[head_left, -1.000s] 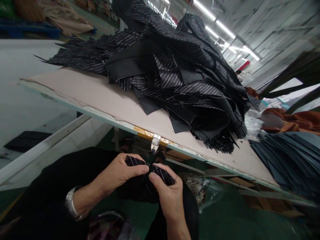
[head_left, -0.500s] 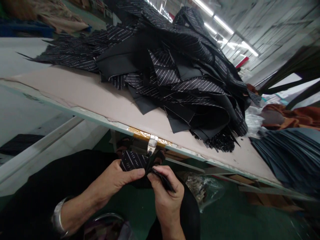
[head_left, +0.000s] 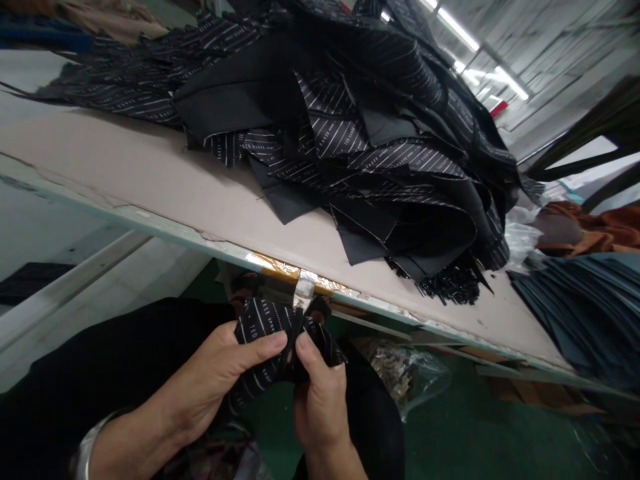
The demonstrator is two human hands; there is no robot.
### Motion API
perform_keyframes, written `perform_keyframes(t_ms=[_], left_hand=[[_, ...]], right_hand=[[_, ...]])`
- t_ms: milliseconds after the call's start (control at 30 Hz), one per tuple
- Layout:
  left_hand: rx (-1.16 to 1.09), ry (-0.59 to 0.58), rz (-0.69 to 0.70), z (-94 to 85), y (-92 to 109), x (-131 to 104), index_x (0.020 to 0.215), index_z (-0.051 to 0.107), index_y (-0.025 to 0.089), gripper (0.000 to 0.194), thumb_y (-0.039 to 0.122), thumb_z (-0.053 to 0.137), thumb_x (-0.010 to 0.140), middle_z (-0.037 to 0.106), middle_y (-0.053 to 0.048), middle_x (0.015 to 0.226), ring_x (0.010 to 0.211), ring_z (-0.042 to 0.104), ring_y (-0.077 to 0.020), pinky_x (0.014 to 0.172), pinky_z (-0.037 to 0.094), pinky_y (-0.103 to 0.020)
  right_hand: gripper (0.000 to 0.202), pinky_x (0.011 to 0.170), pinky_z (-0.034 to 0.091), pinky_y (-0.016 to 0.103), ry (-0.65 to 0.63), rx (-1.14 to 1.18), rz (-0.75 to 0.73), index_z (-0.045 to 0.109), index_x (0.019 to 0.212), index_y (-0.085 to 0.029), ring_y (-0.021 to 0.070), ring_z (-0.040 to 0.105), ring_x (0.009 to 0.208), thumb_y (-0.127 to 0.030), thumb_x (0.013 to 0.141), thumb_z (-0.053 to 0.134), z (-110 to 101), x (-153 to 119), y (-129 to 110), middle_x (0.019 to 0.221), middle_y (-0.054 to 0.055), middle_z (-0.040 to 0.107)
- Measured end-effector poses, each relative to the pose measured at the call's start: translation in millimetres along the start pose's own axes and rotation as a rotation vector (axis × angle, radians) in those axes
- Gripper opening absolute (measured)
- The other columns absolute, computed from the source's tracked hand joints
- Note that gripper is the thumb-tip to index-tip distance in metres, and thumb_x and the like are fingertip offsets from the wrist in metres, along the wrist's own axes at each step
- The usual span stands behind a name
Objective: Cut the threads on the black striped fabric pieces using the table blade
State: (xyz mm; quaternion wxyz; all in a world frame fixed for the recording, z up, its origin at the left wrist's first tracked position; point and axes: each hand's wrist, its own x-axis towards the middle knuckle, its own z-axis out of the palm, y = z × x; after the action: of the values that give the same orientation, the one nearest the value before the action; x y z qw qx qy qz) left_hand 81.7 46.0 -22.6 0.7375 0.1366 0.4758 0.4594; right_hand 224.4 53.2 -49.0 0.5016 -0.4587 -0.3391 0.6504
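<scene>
Right hand [head_left: 321, 400] turned, perhaps one striped cloth [head_left: 260, 323]

At right, a fanned stack of blue-grey cloth [head_left: 575, 310] lies at the end of the table [head_left: 170, 180], with rust-brown fabric [head_left: 607, 225] and crumpled clear plastic [head_left: 523, 233] behind it. Below, a transparent bag [head_left: 407, 380] of pale pieces rests on the green floor [head_left: 480, 427]. Left, a pale rail [head_left: 75, 288] runs obliquely; upper left, tan cloth [head_left: 120, 19]; upper right, lit ceiling tubes [head_left: 457, 30].
</scene>
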Motion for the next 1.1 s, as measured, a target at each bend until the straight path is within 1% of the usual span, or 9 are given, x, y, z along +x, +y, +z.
perform_keyframes(t_ms=[100, 200, 300, 367, 433, 533, 733, 933, 1100], left_hand=[[0.042, 0.044, -0.010, -1.3, -1.1, 1.8, 0.082, 0.086, 0.019, 0.046, 0.051, 0.101, 0.053, 0.083, -0.007, 0.085, 0.071, 0.071, -0.0214, 0.067, 0.056, -0.028], [0.056, 0.086, -0.013, -3.7, 4.1, 2.9, 0.071, 0.084, 0.017, 0.046, 0.054, 0.101, 0.048, 0.080, -0.007, 0.073, 0.067, 0.069, -0.0194, 0.063, 0.055, -0.025], [-0.005, -0.007, -0.015, -4.1, 9.6, 3.2, 0.071, 0.083, 0.018, 0.039, 0.050, 0.100, 0.056, 0.079, -0.006, 0.071, 0.068, 0.068, -0.0176, 0.067, 0.055, -0.023], [-0.030, -0.084, -0.014, -2.5, 10.5, 3.1, 0.072, 0.082, 0.019, 0.032, 0.047, 0.096, 0.065, 0.078, -0.004, 0.069, 0.068, 0.067, -0.0169, 0.068, 0.055, -0.023], [-0.028, -0.116, 0.014, 0.3, 9.7, 3.1, 0.070, 0.081, 0.019, 0.029, 0.047, 0.091, 0.073, 0.076, -0.003, 0.067, 0.066, 0.066, -0.0164, 0.066, 0.054, -0.023], [0.010, -0.098, 0.060, 4.5, 7.8, 4.0, 0.062, 0.077, 0.019, 0.032, 0.047, 0.087, 0.075, 0.074, -0.003, 0.063, 0.064, 0.065, -0.0170, 0.063, 0.051, -0.024], [0.081, -0.037, 0.071, 4.8, 3.6, 7.9, 0.054, 0.072, 0.020, 0.036, 0.047, 0.083, 0.075, 0.072, -0.004, 0.060, 0.060, 0.063, -0.0179, 0.063, 0.050, -0.026], [0.068, -0.042, 0.085, 4.6, 4.8, 7.7, 0.054, 0.073, 0.020, 0.033, 0.043, 0.081, 0.076, 0.073, -0.003, 0.059, 0.059, 0.063, -0.0168, 0.062, 0.049, -0.024], [0.078, -0.054, 0.104, 5.8, 8.2, 10.1, 0.051, 0.069, 0.020, 0.035, 0.043, 0.082, 0.074, 0.072, -0.003, 0.057, 0.057, 0.063, -0.0167, 0.061, 0.049, -0.025]], right_hand=[[0.029, 0.057, 0.048, 0.026, 0.019, -0.100, -0.016, 0.073, 0.075, -0.018, 0.0156, 0.057, 0.065, -0.043, 0.086, 0.081, -0.4, 1.2, 2.0, 0.072, 0.001, 0.068], [0.028, 0.060, 0.049, 0.026, -0.025, -0.058, -0.031, 0.073, 0.074, -0.018, 0.0144, 0.056, 0.063, -0.042, 0.087, 0.080, -2.5, 0.8, 1.4, 0.070, 0.000, 0.066], [0.029, 0.068, 0.054, 0.029, -0.091, 0.097, -0.006, 0.076, 0.073, -0.018, 0.0156, 0.060, 0.065, -0.043, 0.087, 0.078, 1.5, -0.1, -1.7, 0.072, 0.002, 0.069], [0.034, 0.065, 0.054, 0.029, -0.066, 0.163, 0.024, 0.070, 0.065, -0.018, 0.0148, 0.057, 0.060, -0.044, 0.085, 0.078, 6.6, -0.4, -4.2, 0.064, 0.002, 0.064], [0.040, 0.060, 0.051, 0.028, -0.022, 0.184, 0.045, 0.062, 0.058, -0.019, 0.0142, 0.053, 0.055, -0.046, 0.083, 0.077, 10.9, -0.1, -5.8, 0.056, 0.000, 0.057], [0.043, 0.058, 0.048, 0.028, -0.007, 0.154, 0.063, 0.056, 0.053, -0.020, 0.0149, 0.051, 0.054, -0.047, 0.081, 0.075, 12.6, 1.1, -6.0, 0.052, 0.000, 0.053], [0.038, 0.054, 0.041, 0.028, 0.000, 0.104, 0.083, 0.055, 0.054, -0.021, 0.0143, 0.049, 0.053, -0.043, 0.080, 0.073, 10.2, 3.7, -4.0, 0.052, -0.001, 0.053], [0.041, 0.053, 0.039, 0.027, 0.023, 0.128, 0.108, 0.054, 0.053, -0.020, 0.0135, 0.048, 0.051, -0.045, 0.077, 0.076, 11.1, 6.8, -5.5, 0.050, -0.002, 0.052], [0.041, 0.054, 0.039, 0.026, 0.013, 0.129, 0.128, 0.056, 0.053, -0.020, 0.0129, 0.047, 0.051, -0.046, 0.077, 0.077, 11.0, 8.7, -6.3, 0.050, -0.002, 0.051]])
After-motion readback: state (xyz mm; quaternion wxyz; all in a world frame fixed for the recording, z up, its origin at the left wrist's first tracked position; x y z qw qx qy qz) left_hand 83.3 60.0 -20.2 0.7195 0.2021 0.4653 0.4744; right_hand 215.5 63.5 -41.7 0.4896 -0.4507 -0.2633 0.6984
